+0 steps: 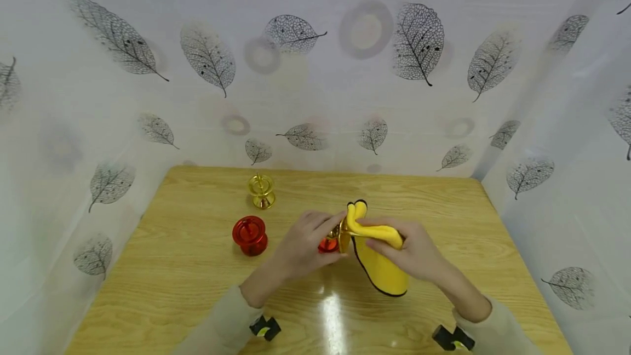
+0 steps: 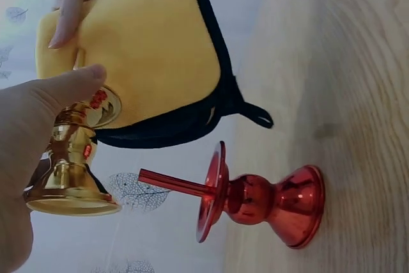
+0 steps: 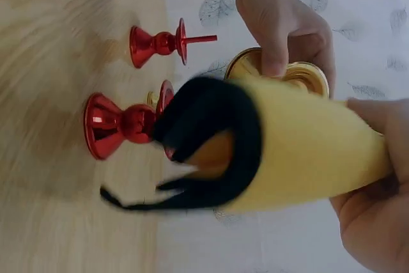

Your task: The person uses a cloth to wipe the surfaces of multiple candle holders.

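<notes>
My left hand grips a gold candlestick with a spike, held up off the table and tilted so its dish faces right. My right hand pinches a yellow cloth with black edging, folded around the spike and up against the dish. A loop hangs from the cloth's edge in the left wrist view. Behind the gold candlestick stands a red candlestick, partly hidden from the head view. Another red candlestick stands upright to the left of my left hand.
A second gold candlestick stands upright toward the back of the wooden table. Beyond the table's far edge hangs a pale leaf-patterned curtain, which also encloses both sides.
</notes>
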Demonstrator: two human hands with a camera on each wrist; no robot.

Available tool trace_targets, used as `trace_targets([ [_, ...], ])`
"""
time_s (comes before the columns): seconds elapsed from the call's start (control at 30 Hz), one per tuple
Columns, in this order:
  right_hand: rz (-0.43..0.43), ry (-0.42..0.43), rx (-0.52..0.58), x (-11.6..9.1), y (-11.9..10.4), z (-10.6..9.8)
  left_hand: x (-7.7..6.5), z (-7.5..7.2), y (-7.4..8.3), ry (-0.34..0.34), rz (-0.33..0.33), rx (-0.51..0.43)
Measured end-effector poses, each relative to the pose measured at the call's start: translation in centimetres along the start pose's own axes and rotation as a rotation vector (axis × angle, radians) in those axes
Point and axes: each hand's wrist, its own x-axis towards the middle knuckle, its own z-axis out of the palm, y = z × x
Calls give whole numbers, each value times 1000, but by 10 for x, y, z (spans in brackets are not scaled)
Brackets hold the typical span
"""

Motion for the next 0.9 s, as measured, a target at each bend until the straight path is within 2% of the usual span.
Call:
trace_targets([
  [0.13,127,66,208,-5,3,-3,1,-4,0,25,-76,-111],
  [0.33,158,80,522,-8,7,5,3,-3,3,92,-174,-288],
  [0.43,214,119,685,-9,7,13,5,0,6,146,-216,-329],
  [0.53,320,211,766,-10,5,23,7,5,10,200,-245,-327],
  [0.63,416,323,745,-10,0,31,7,10,12,229,-278,-317],
  [0.73,467,405,642,-11,-4,37,6,13,14,229,-327,-324],
  [0.8,452,430,549,-12,-6,40,6,13,14,222,-362,-333],
  [0.9,366,431,409,-13,-7,43,6,12,15,203,-390,-337],
])
